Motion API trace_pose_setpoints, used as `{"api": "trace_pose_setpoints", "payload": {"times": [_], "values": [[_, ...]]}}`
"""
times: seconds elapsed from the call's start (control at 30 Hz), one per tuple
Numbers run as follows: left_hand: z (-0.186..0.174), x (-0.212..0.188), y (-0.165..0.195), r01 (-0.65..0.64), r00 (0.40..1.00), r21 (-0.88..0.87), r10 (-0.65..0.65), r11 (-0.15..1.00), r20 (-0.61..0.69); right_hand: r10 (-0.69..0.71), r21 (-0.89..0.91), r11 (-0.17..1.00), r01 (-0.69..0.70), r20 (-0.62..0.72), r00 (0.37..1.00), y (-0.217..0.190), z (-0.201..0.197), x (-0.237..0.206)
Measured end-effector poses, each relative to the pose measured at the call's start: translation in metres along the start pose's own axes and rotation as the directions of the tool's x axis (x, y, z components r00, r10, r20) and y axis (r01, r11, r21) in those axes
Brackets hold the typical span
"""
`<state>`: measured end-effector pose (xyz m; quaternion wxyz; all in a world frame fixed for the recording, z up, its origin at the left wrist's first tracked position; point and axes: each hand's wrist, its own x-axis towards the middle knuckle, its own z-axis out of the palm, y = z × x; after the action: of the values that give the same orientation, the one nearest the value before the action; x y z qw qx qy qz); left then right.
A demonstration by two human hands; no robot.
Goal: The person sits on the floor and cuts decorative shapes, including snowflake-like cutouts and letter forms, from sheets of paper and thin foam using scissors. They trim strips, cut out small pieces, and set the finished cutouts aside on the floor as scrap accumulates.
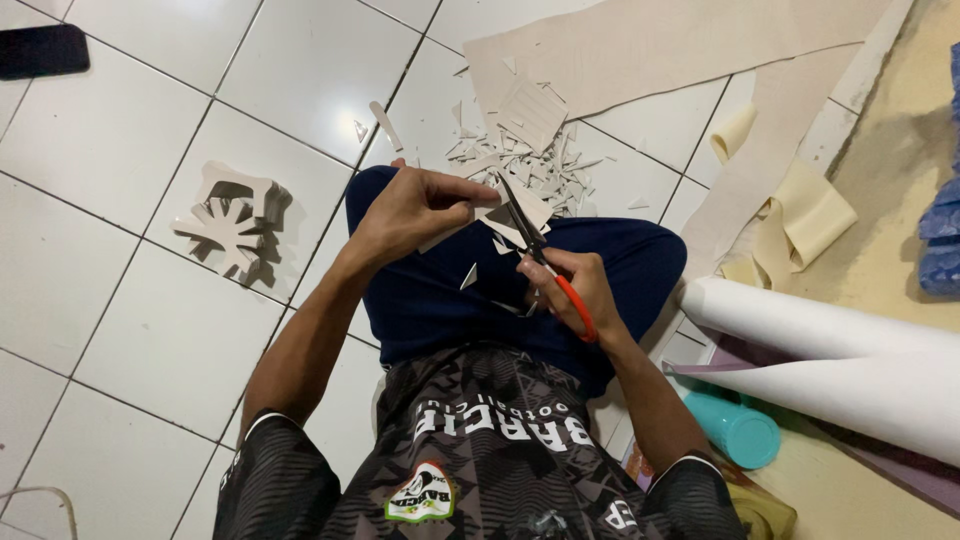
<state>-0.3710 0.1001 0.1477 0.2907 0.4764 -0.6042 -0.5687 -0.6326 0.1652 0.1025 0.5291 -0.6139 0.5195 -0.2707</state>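
The left hand [415, 205] pinches a small flat beige paper piece [500, 215] above the lap, and the right hand [570, 285] is closed around red-handled metal scissors [545, 265] cutting it.

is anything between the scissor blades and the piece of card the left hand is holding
Nothing visible. The scissors in the right hand already meet the beige card piece gripped by the left hand; the loose scraps lie beyond on the floor.

Red-handled scissors [545, 262] stand blades-up and open against a small beige cardboard piece [512, 208] held above the lap.
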Motion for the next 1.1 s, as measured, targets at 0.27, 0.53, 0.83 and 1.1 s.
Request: {"api": "trace_pose_setpoints", "payload": {"times": [0.27, 0.53, 0.83, 1.1], "values": [[0.007, 0.000, -0.019, -0.006, 0.998, -0.001, 0.006, 1.000, -0.056, 0.066, 0.052, 0.997, -0.062, -0.065, 0.996, 0.024, -0.001, -0.001], [0.012, 0.023, -0.087, -0.248, 0.883, -0.780, -0.197, 0.575, -0.426, -0.256, 0.198, 0.921, 0.335, -0.339, 0.905, 0.057, 0.036, 0.007], [0.000, 0.005, -0.098, -0.156, 0.797, -0.286, -0.051, 0.945, -0.601, 0.143, 0.271, 0.958, -0.094, -0.165, 0.976, 0.049, 0.087, 0.014], [-0.032, -0.017, -0.094, -0.204, 0.795, -0.237, 0.019, 0.950, -0.606, 0.016, 0.109, 0.994, -0.008, -0.075, 0.997, 0.024, 0.122, 0.054]]}}
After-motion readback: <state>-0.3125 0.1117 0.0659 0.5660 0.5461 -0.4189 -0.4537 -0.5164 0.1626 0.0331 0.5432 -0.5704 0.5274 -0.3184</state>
